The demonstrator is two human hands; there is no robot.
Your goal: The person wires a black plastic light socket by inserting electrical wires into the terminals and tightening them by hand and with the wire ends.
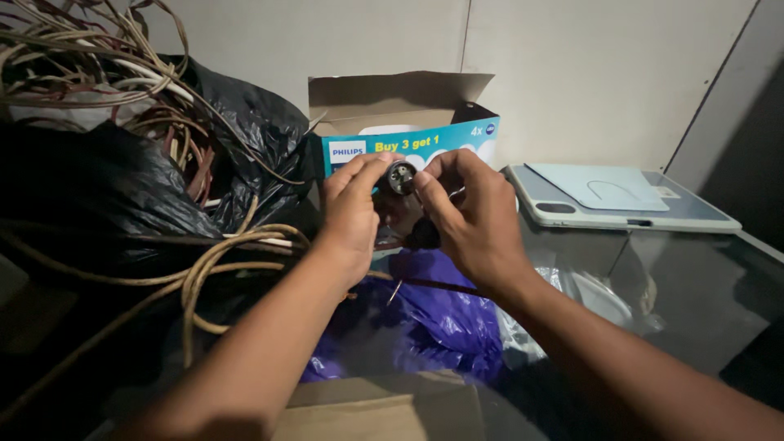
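My left hand (353, 216) and my right hand (472, 220) are raised together in the middle of the head view. Between their fingertips they grip a small dark round part (399, 176) with a metal rim, its open end facing me. A dark piece (424, 234) hangs under it by my right palm, and a thin reddish wire (441, 286) trails from there. Behind the hands stands an open teal and white cardboard box (404, 122).
Black plastic bags (106, 188) with tangled tan and white cables (220, 261) fill the left. A purple plastic bag (433, 318) lies below the hands. A flat pale blue device (612, 200) lies on a glass tabletop (702, 286) at right. A cardboard flap (384, 412) sits at the bottom.
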